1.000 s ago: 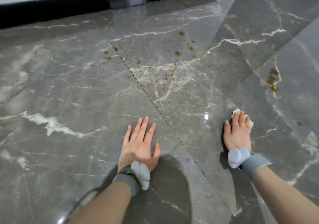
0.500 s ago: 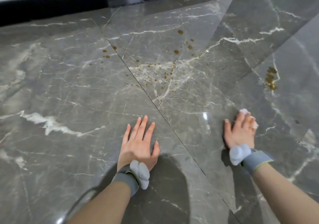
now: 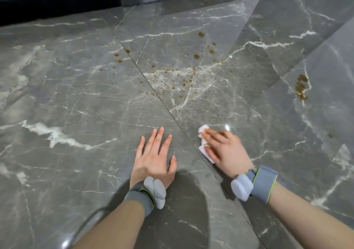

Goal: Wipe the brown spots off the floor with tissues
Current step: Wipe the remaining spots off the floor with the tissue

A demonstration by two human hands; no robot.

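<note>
Meeting black skirting (image 3: 76, 5), glossy grey marble floor (image 3: 76, 99) bears brown spots (image 3: 197, 56).

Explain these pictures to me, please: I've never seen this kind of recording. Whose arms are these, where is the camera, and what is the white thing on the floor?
There is no machine here. A person wears one camera on the head, looking forward and down, so the arms are their own. All pictures come from that one view. The left hand lies flat, fingers straight, on the grey marbled floor. The right hand, blurred, presses a crumpled white tissue onto the floor beside a tile joint. Each wrist carries a grey wristband with a pale device; its purpose I cannot tell. Farther out are the brown spots to be wiped: a scatter in the middle and a patch to the right.
</note>
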